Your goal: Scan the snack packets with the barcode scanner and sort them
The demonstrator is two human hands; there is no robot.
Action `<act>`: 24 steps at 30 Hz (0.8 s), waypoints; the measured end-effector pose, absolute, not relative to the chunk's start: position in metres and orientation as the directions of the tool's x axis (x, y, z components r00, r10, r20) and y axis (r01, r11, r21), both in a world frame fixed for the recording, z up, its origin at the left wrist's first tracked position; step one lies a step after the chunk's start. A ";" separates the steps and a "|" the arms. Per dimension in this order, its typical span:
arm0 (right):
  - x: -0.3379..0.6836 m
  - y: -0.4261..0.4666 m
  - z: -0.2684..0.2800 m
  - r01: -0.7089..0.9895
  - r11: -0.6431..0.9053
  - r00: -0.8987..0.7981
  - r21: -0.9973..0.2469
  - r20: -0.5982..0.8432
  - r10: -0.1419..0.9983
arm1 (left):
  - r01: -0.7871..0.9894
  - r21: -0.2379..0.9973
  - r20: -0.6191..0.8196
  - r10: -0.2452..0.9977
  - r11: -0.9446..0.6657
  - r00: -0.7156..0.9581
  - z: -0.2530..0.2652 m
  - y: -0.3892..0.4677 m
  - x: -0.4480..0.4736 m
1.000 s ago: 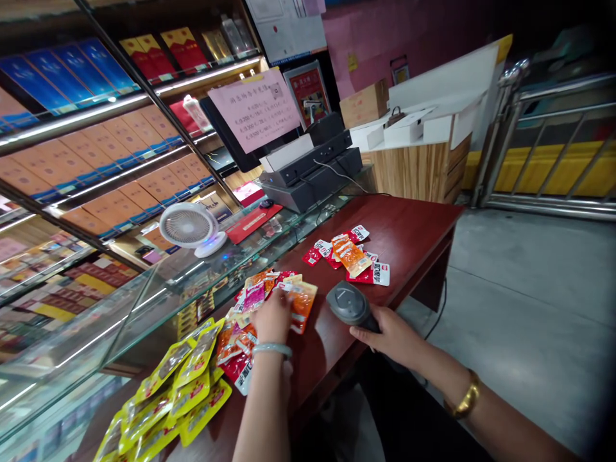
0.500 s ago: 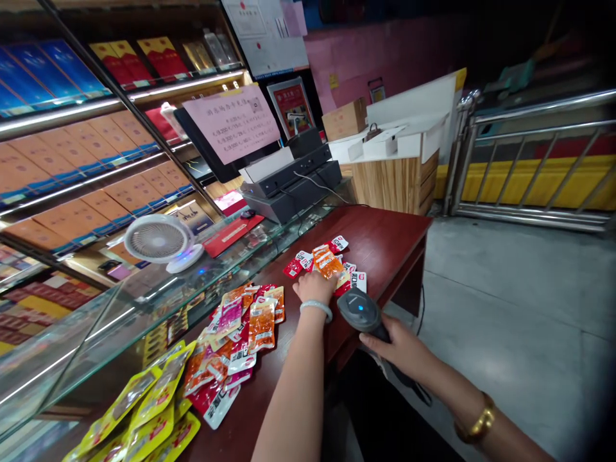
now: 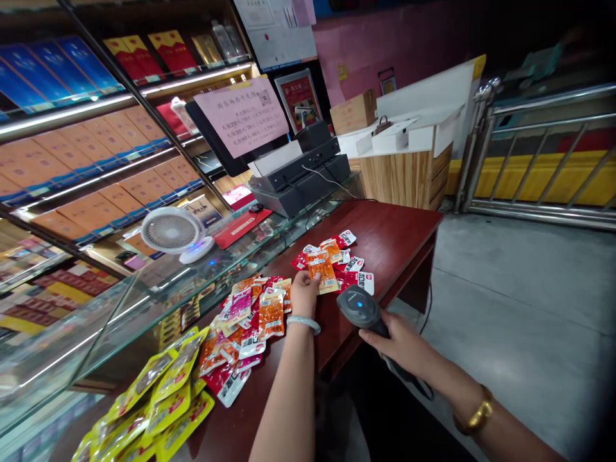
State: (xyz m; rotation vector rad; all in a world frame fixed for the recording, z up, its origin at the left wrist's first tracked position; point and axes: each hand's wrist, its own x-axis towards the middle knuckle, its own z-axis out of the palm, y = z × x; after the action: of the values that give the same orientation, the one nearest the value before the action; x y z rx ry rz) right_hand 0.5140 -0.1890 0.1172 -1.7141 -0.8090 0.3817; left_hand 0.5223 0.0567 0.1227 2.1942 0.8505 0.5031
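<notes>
My left hand (image 3: pixel 304 292), with a pale bangle at the wrist, pinches the left edge of an orange snack packet (image 3: pixel 323 273). This packet lies over a small pile of red-and-white packets (image 3: pixel 360 281) on the dark red desk (image 3: pixel 385 224). In my right hand (image 3: pixel 397 337) is a black barcode scanner (image 3: pixel 359 307), its head beside the pile and a blue light on top. Left of my left forearm is a larger heap of orange, red and purple packets (image 3: pixel 271 313). Closer to me lie several yellow packets (image 3: pixel 168 410).
A glass counter (image 3: pixel 120 321) runs along the desk's left side, with a white fan (image 3: pixel 173 230) on it. Behind stand a monitor with a pink notice (image 3: pixel 243 119) and a dark cash drawer (image 3: pixel 303 176). Metal railing (image 3: pixel 543 154) is at right.
My left hand has drawn back a little from the pile, and the orange packet at its fingers has shifted toward me. The scanner stays nearly in place; the view has turned slightly.
</notes>
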 end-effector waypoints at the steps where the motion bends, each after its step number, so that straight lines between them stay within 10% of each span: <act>1: 0.512 -0.187 0.118 0.319 -0.120 0.707 -0.940 0.153 0.690 | 0.439 0.722 0.103 0.711 -0.534 0.696 0.124 0.057 0.519; 9: 0.498 -0.178 0.118 0.299 -0.092 0.671 -0.950 0.141 0.728 | 0.684 0.509 0.138 0.834 -0.522 0.534 0.166 0.099 0.450; 15: 0.500 -0.181 0.113 0.296 -0.093 0.670 -0.951 0.137 0.730 | 0.747 0.223 0.499 0.731 -0.627 0.464 0.190 0.089 0.431; 24: 0.502 -0.209 0.105 0.284 -0.147 0.728 -0.947 0.114 0.676 | 0.269 0.118 0.069 0.278 -0.956 0.958 0.157 0.017 0.538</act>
State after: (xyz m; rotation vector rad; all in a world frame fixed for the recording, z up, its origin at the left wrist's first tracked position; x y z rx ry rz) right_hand 0.5016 -0.2090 0.1046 -1.7330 -0.7655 0.4066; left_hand 0.5382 0.0171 0.1573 3.0021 0.4209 0.1285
